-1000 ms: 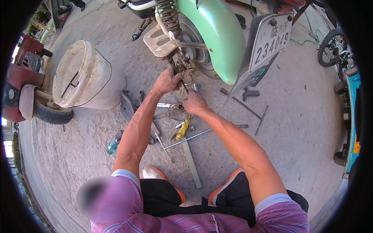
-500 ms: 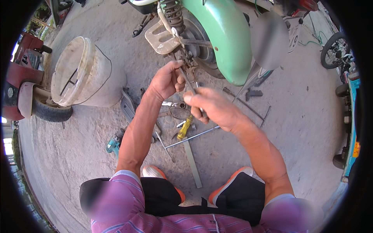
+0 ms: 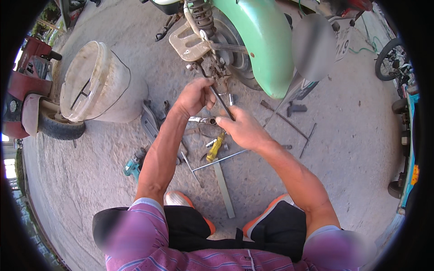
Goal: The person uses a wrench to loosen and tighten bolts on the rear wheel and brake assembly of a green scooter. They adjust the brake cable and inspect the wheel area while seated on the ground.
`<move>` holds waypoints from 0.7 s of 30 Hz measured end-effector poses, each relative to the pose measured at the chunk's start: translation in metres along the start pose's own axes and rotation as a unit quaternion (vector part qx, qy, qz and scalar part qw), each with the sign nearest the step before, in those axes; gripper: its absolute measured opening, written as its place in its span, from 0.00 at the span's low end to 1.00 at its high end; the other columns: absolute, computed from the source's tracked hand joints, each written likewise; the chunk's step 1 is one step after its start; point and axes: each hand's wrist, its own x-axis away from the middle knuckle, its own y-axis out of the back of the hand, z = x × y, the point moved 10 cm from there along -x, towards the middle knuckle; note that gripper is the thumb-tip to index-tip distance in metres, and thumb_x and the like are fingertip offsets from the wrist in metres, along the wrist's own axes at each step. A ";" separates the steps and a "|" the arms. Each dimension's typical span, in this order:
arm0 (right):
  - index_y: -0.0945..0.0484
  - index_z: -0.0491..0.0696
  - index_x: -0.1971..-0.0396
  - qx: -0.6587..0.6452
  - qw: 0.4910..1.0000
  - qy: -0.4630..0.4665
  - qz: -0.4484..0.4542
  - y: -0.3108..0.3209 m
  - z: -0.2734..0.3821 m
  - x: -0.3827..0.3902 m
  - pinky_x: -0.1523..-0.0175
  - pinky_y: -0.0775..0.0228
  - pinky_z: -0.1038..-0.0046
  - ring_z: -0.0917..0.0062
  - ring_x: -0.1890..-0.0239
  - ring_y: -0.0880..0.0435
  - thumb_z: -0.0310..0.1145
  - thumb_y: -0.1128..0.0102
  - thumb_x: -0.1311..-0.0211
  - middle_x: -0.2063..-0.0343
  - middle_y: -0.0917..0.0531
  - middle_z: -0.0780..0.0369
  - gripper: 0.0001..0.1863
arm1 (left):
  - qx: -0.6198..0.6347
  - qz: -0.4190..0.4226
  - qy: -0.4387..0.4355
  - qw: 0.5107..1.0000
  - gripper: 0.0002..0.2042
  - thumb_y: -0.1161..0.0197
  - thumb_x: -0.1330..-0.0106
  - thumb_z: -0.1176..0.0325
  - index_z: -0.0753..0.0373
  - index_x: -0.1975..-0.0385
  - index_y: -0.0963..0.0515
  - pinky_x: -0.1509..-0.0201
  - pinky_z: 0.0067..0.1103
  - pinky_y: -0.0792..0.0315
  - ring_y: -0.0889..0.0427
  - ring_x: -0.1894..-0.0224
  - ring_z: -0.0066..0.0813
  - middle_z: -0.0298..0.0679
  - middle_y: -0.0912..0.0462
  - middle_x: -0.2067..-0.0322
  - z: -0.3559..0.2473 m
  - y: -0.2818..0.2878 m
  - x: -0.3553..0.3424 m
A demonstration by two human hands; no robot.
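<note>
My left hand point(image 3: 195, 96) is closed around the upper part of a dark metal bar point(image 3: 221, 102), thumb laid over it. The bar slants from the rusty linkage point(image 3: 214, 67) beside the scooter's wheel down toward me. At the bar's lower end, my right hand point(image 3: 246, 129) grips it with thumb and fingers. Whether the far tip touches the linkage I cannot tell. The green rear fender point(image 3: 264, 49) and rear wheel point(image 3: 235, 58) are just beyond my hands, with a pale metal plate point(image 3: 189, 43) and a coil spring point(image 3: 201, 18) to their left.
Below my hands lie a yellow-handled screwdriver point(image 3: 215, 148), a T-handle wrench point(image 3: 217, 163) and a flat metal strip point(image 3: 224, 192). A teal drill point(image 3: 133, 167) is left of my forearm. A large white bucket point(image 3: 120, 92) stands farther left. More tools point(image 3: 296, 108) lie to the right.
My left hand has shifted slightly toward me. My right hand has moved a little down and right, and more of the bar shows between my hands.
</note>
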 end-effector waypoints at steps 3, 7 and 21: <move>0.24 0.34 0.51 -0.025 0.999 0.003 0.019 0.002 0.013 0.006 0.47 0.25 0.55 0.51 0.55 0.14 0.47 0.44 0.34 0.64 0.14 0.44 0.28 | 0.114 0.034 0.021 0.993 0.11 0.42 0.28 0.60 0.64 0.61 0.22 0.81 0.28 0.28 0.22 0.85 0.33 0.43 0.19 0.81 0.005 -0.003 -0.002; 0.23 0.39 0.53 -0.073 0.997 -0.018 0.020 -0.011 -0.009 -0.004 0.60 0.26 0.69 0.77 0.69 0.19 0.42 0.42 0.32 0.72 0.16 0.62 0.20 | -0.071 -0.015 -0.033 0.997 0.13 0.41 0.27 0.60 0.66 0.59 0.23 0.80 0.27 0.28 0.21 0.83 0.32 0.44 0.17 0.78 -0.012 0.008 -0.002; 0.27 0.39 0.43 0.136 0.983 -0.099 -0.070 -0.035 -0.079 -0.081 0.36 0.28 0.52 0.49 0.40 0.19 0.42 0.41 0.34 0.47 0.16 0.44 0.26 | -0.377 -0.027 -0.066 0.924 0.15 0.43 0.25 0.62 0.70 0.64 0.19 0.73 0.24 0.22 0.16 0.77 0.26 0.40 0.16 0.76 -0.012 0.013 -0.024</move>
